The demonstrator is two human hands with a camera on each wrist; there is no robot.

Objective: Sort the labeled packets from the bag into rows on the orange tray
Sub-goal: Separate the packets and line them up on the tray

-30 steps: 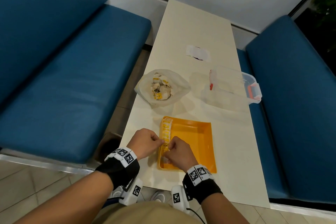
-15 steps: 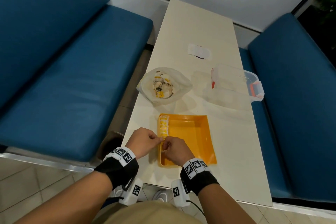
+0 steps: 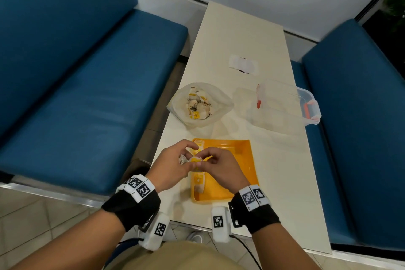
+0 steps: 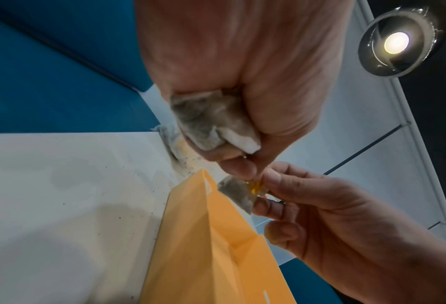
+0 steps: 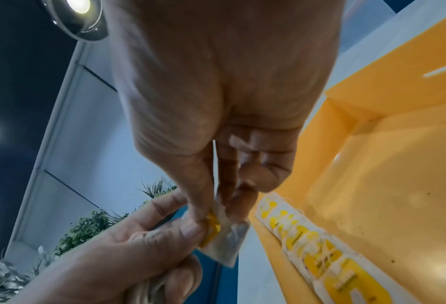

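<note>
Benches (image 3: 72,76): blue, padded, one on each side of the tabletop (image 3: 241,37), which is pale and narrow.

Clear box (image 3: 282,105): on the tabletop's right half, beyond the tray; red clips on two sides.

Orange tray (image 3: 243,160): near edge of tabletop, square, low walls. One row of packets (image 5: 318,253) lies along its left wall, yellow-labelled, overlapping one another.

Bag (image 3: 221,98): clear plastic, mouth open, just beyond the tray's far-left corner; loose packets heaped inside.

Paper scrap (image 3: 243,66): white, farther up the tabletop, apart from the rest.

Left hand (image 3: 173,166): over the tray's left wall. Grip: lower fingers curled round spare packets (image 4: 211,121) bunched in the palm; thumb and forefinger pinch one edge of the single packet (image 5: 227,236).

Right hand (image 3: 219,166): over the tray, touching the left hand. Grip: thumb and fingertips pinched on the opposite edge of the single packet, which hangs between both hands above the tray's left wall, not touching the row.
</note>
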